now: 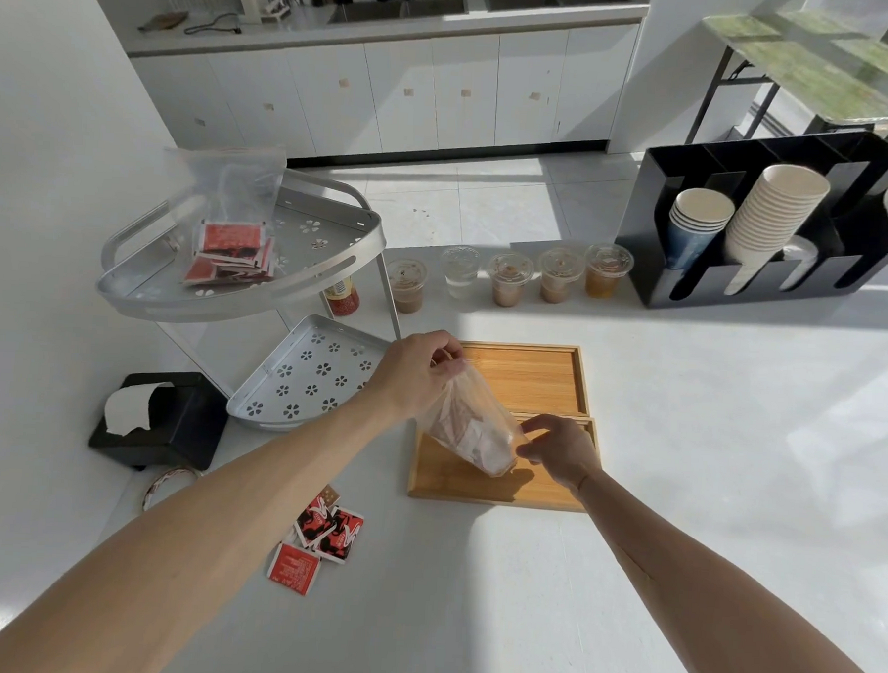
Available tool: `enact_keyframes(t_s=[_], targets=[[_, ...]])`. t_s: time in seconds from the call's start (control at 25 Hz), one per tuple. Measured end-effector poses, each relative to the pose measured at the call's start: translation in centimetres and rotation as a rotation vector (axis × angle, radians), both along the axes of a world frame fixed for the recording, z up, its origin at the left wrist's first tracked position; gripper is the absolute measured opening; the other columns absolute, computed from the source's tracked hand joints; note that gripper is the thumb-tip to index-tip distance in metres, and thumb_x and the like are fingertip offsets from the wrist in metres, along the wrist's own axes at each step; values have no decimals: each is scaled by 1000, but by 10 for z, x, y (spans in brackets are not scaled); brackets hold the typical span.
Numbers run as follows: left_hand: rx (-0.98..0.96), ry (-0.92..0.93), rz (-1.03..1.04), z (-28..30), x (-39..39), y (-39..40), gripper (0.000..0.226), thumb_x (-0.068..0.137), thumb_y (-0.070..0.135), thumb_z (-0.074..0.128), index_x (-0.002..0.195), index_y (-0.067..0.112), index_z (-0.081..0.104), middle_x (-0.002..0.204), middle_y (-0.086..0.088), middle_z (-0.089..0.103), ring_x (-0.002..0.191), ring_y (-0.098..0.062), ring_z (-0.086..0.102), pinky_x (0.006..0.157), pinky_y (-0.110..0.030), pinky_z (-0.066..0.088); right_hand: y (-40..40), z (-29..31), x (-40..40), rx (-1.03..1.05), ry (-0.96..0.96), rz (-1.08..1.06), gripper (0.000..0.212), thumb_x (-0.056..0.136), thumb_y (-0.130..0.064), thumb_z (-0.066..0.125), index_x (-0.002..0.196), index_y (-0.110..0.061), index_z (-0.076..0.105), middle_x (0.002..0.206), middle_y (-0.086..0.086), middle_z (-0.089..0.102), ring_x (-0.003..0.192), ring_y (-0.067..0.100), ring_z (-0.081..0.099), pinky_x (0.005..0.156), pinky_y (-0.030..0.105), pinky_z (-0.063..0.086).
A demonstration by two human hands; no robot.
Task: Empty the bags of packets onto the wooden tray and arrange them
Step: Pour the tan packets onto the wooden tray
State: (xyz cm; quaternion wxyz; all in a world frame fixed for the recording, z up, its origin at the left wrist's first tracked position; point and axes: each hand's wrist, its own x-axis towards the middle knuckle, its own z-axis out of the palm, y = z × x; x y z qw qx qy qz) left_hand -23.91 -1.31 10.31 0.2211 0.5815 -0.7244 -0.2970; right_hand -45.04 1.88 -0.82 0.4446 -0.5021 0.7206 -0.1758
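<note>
A clear plastic bag (471, 422) with pale packets inside hangs tilted over the near compartment of the wooden tray (475, 484). My left hand (419, 368) pinches the bag's upper end. My right hand (559, 448) pinches its lower right side just above the tray. A second clear bag (232, 212) holding red packets lies on the upper tier of the metal corner rack (238, 299). Several loose red packets (321, 535) lie on the white table, left of the tray and near my left forearm.
The rack's lower shelf (311, 375) sits just left of the tray. A black tissue box (162, 419) stands at the left. Several lidded drink cups (509, 278) line up behind the tray, and a black cup holder (762, 219) with paper cups stands at the back right.
</note>
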Motion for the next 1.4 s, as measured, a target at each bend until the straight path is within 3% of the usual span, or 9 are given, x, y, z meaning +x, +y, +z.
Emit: enact_keyframes(t_s=[0.2,0.52,0.64,0.8,0.92,1.16,1.28,1.4], targets=[[11,78,-16,15,-23,-4,14,91,22,65,95,11,73,75,6,66,68,-10,61,74,-29,52,-1,4,-5,-4,-16,-3,29,78,-7,75,103,-21,71,84,6,76,75,16,68,61,24,49],[9,96,-45,22,-43,-6,16,91,20,66,97,7,73,87,-9,74,72,-20,67,76,-31,52,1,3,-23,-30,-26,-49,29,78,-7,74,103,-21,72,82,10,77,79,21,70,81,35,55],[-6,84,-51,24,-42,-7,15,91,21,66,96,9,74,85,-8,74,75,-22,68,75,-30,52,0,4,-23,-40,-38,-33,30,78,-6,74,103,-22,71,84,10,77,75,19,68,75,32,53],[-23,39,-46,27,-33,-9,12,91,22,66,94,14,74,74,6,66,66,-7,60,65,-16,45,-1,6,-14,-53,-59,-21,30,79,-5,73,104,-22,71,82,8,77,71,16,66,70,29,52],[-29,36,-41,29,-23,-8,13,91,21,65,97,13,73,75,10,63,67,0,57,65,-14,43,-3,7,-7,-51,-77,-12,30,79,-6,73,104,-23,71,79,4,76,67,12,66,64,25,50],[-40,33,111,21,16,0,16,93,22,61,99,13,71,84,6,65,79,-11,58,74,-23,44,0,12,-5,-74,-236,-73,18,84,-20,74,101,-15,75,91,5,73,77,17,64,69,30,51],[54,184,282,11,44,11,12,92,25,62,95,15,70,78,5,63,75,-14,58,74,-31,50,5,22,-2,-74,-369,-65,17,89,-26,68,102,-15,71,104,5,70,95,20,63,79,36,51],[246,419,414,2,70,37,3,90,16,65,92,13,68,78,-1,60,69,-13,55,67,-27,50,12,33,12,-57,-503,-54,9,94,-25,60,91,-18,65,107,6,73,99,20,66,82,38,50]])
